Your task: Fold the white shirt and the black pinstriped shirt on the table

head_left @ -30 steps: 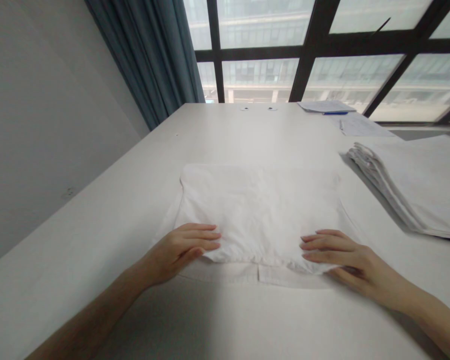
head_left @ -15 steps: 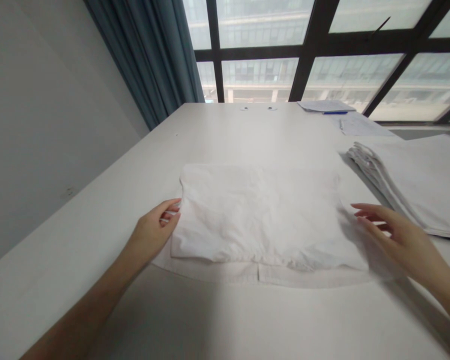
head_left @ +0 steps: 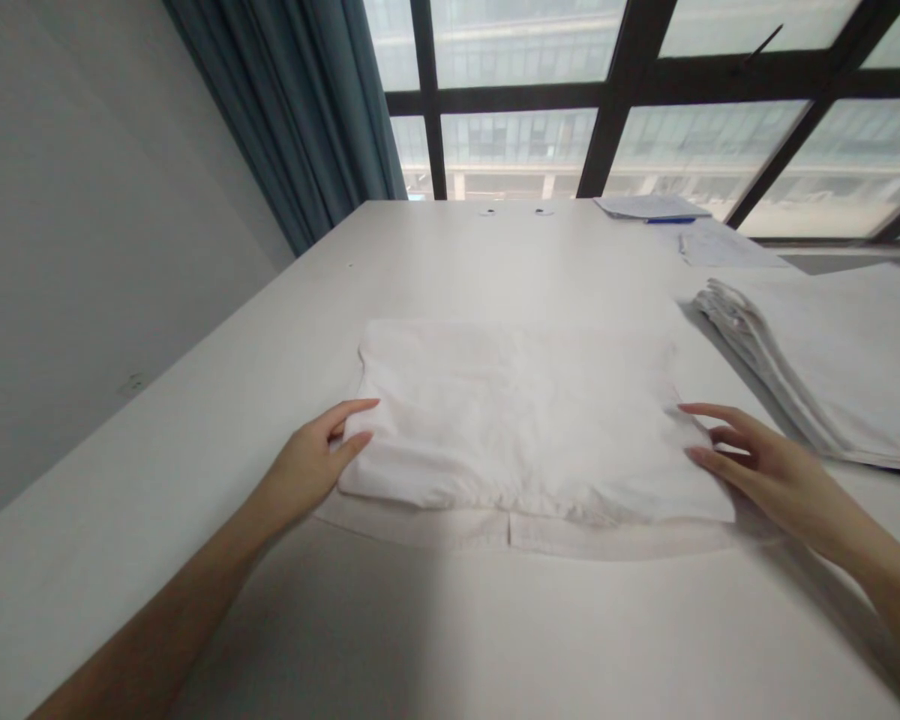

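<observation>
Two hands at opposite side edges of one white cloth (head_left: 495, 410), which lies folded on the table (head_left: 435, 265), centred before the person. Hands well apart from each other.

Left hand (head_left: 307, 465): at the cloth's left edge, thumb and forefinger tips over the upper layer, a gap between them. Remaining fingers mostly hidden; cannot tell whether the edge is gripped.

Right hand (head_left: 784, 485): at the right edge, fingers curved, thumb and forefinger tips apart, both pointing inward at the cloth. Grip here likewise cannot be told.

Cloth: upper layer lightly wrinkled, near edge puckered about the middle. Lower layer shows as a strip on the near side, with one short slit close to its midpoint.

Surroundings: folded white stack (head_left: 855, 360) to the right, beyond the right hand and apart from the cloth. Papers (head_left: 649, 207) at the far right of the table, blue pen (head_left: 670, 221) beside them. Behind: dark-framed window (head_left: 525, 98), blue curtain (head_left: 307, 110) at its left, pale wall (head_left: 105, 200) farther left.
</observation>
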Demonstrator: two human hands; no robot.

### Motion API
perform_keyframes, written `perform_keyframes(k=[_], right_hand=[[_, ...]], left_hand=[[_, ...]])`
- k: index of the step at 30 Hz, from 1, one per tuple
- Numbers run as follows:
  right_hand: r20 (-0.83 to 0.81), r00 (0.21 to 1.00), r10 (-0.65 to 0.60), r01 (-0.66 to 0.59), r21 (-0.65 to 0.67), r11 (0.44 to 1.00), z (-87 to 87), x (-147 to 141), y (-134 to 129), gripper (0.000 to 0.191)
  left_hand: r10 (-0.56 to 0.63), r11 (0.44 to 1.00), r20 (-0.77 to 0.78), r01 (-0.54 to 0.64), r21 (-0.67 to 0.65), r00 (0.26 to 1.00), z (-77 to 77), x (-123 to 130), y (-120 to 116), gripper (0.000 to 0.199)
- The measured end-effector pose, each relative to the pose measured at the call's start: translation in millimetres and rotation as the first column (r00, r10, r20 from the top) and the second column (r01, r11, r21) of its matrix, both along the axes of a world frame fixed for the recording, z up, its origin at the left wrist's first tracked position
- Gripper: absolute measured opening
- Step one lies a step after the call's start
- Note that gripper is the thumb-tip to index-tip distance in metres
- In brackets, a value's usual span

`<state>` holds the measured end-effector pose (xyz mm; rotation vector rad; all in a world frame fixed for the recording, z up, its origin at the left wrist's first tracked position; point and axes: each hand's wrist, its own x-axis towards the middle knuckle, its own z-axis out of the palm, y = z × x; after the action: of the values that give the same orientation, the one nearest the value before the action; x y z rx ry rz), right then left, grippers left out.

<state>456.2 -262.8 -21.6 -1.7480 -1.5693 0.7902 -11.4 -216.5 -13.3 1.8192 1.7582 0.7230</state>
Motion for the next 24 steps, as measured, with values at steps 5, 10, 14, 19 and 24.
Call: perform_keyframes(k=[5,10,14,19,24], right_hand=[[0.095,0.995,-0.039,0.035,0.042,0.998,-2.1,-7,0,0.052],[0.142,0.99,0.012,-0.022,0.07,0.997,-0.4,-8,-2,0.048],[0.19,0.982,0.01,-0.024,0.07,0.997,-4.6,-4,-2,0.05],[0.415,0.909,-0.042,-0.042,0.192,0.981,-10.5,1,-3,0.053],[0.556,0.831,0.02,-0.276,0.381,0.882,3.8,-29,-18,0.039]], left_hand=[[-0.043,0.998,0.011,0.044,-0.038,0.999,1.0,-5,4,0.056],[-0.146,0.987,-0.053,0.142,-0.072,0.988,9.5,-14,2,0.05],[-0.174,0.983,-0.081,0.168,-0.078,0.981,7.8,-18,2,0.049],[-0.145,0.98,-0.274,0.176,0.09,0.951,-7.8,-20,5,0.041],[-0.107,0.822,-0.446,0.332,0.463,0.888,-10.8,0,-6,0.031]])
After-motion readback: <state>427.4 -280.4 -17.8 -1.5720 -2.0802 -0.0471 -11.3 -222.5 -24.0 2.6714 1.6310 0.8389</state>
